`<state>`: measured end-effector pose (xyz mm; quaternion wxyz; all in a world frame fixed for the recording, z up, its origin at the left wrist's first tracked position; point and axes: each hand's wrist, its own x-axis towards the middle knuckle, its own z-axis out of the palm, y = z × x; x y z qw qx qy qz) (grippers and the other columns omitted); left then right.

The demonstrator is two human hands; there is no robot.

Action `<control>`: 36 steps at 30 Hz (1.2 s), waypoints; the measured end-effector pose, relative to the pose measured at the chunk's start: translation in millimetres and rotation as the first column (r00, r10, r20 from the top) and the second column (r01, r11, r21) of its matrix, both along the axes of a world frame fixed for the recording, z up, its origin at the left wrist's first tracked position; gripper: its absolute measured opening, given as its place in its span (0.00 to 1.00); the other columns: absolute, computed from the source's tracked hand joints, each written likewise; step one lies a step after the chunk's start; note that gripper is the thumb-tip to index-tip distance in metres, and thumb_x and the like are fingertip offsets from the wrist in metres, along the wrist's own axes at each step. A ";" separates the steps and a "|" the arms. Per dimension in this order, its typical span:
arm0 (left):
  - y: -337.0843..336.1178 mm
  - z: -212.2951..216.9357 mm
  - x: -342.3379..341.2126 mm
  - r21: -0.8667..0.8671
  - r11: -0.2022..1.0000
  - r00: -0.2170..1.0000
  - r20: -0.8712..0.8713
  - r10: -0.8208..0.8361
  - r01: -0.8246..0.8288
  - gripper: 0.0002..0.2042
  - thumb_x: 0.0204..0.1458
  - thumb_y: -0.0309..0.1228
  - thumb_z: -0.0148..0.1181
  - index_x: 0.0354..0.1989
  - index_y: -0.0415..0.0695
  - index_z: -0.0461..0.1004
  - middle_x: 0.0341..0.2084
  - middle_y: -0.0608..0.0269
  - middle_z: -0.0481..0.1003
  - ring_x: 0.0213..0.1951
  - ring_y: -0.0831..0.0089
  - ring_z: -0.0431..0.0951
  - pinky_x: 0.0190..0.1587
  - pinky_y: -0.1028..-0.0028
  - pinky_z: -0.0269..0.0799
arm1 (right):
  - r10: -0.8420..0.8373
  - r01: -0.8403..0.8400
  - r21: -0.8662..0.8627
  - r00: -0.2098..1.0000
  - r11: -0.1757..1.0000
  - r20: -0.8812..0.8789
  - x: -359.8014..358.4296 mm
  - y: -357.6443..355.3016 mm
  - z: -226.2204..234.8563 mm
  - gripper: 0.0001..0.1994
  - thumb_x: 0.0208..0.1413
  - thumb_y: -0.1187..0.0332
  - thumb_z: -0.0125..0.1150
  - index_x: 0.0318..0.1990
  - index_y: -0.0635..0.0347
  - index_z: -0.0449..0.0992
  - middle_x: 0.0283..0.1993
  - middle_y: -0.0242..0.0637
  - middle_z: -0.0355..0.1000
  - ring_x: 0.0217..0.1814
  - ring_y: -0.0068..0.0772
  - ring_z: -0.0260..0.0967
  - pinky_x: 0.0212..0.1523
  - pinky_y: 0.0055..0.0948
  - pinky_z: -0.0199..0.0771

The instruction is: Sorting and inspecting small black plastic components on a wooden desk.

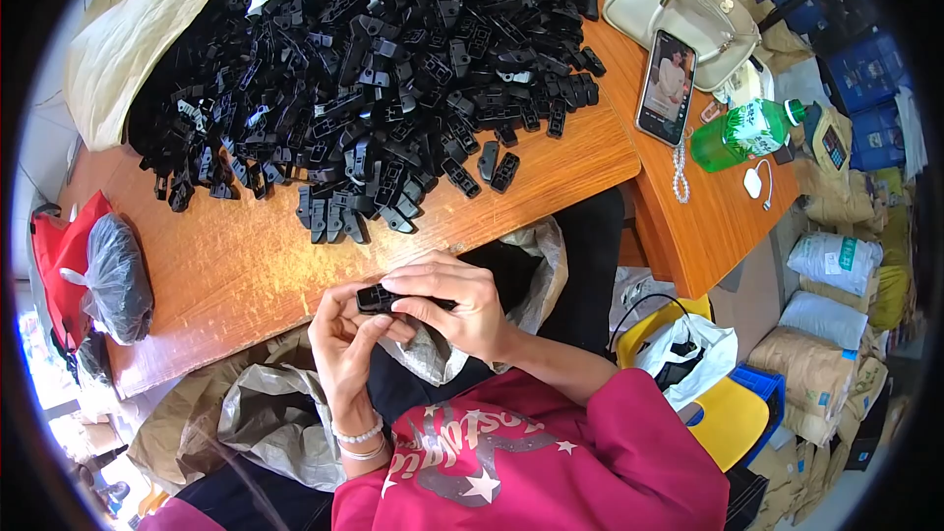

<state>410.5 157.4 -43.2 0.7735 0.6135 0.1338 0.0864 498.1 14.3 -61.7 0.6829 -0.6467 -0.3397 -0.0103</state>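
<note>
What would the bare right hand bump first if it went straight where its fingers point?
Beyond the small black plastic part at its fingertips, likely the bare left hand, though depth is hard to judge.

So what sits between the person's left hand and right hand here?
A black plastic part, held between the left hand and the right hand, as the head view shows.

Magenta top [629, 467], pale script and star print [482, 487]. Left wrist [346, 405]: 1 pale beaded bracelet [357, 432], thin bangle [365, 453].
</note>
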 end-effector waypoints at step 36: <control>120.5 -28.8 86.4 0.806 0.339 0.841 0.325 0.432 -0.485 0.06 0.54 0.25 0.58 0.38 0.38 0.76 0.33 0.56 0.72 0.31 0.69 0.76 0.32 0.74 0.71 | -0.059 0.341 -0.361 0.792 0.868 0.607 87.4 0.9 7.8 0.09 0.49 0.77 0.61 0.40 0.62 0.79 0.35 0.37 0.71 0.39 0.36 0.68 0.39 0.32 0.66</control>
